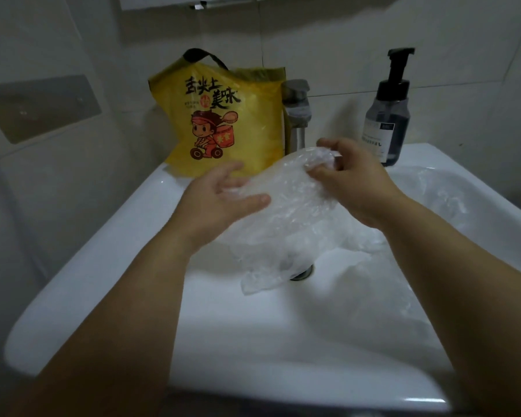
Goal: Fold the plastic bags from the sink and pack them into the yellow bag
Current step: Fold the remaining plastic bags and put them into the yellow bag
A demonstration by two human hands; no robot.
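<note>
R hand pinches clear bag, long axis hanging twd drain.

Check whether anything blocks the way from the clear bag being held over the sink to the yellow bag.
Nothing visible does. The clear bag is held above the sink, and the yellow bag stands just behind it on the back rim. The faucet stands beside the yellow bag, off that path.
</note>
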